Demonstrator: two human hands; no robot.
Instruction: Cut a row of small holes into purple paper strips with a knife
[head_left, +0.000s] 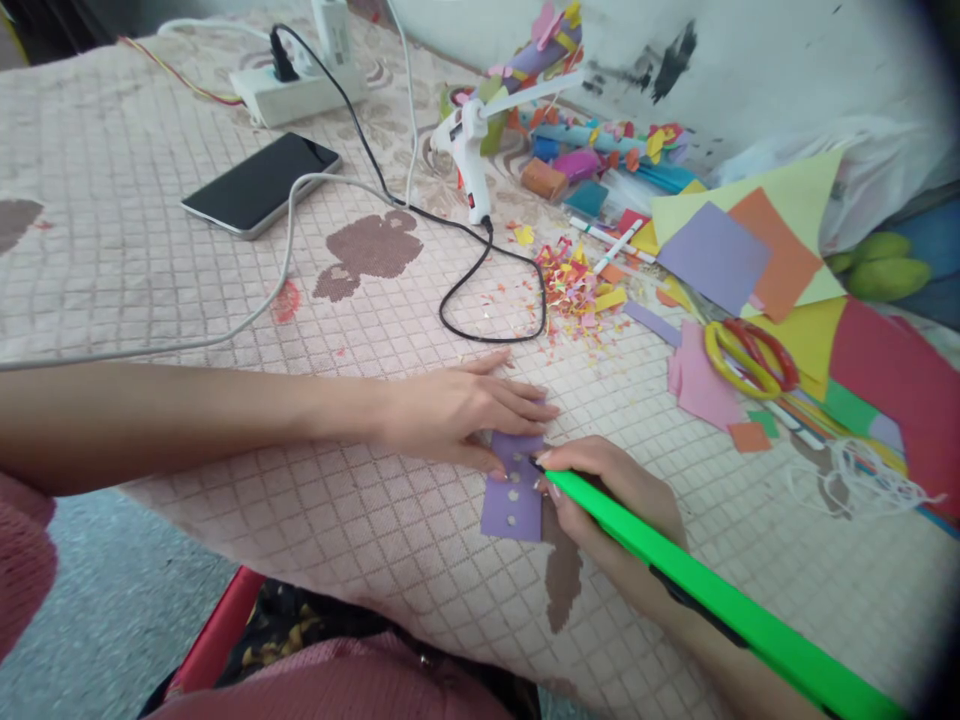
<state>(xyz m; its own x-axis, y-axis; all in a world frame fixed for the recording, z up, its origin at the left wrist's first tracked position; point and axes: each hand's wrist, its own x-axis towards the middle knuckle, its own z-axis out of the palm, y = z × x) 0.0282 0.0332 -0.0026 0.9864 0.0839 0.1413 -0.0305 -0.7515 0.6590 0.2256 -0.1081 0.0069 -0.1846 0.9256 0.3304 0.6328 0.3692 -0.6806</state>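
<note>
A purple paper strip (517,525) with a row of small pale round spots lies on the quilted cloth. My left hand (457,410) rests flat across its upper part, fingers stretched out and spread. In my right hand (622,490) is a bright green pen (675,555) with a dark tip and a black clip, gripped near the tip. That tip is at the strip's right edge, just beside my left thumb. My left fingers hide the strip's far end.
Behind my hands are paper scraps (574,285), a white glue gun (472,165) with a looping black cord, and a phone (262,185). To the right lie scissors (750,360), coloured paper sheets (716,255) and white string (862,480). A power strip (289,95) stands at the back.
</note>
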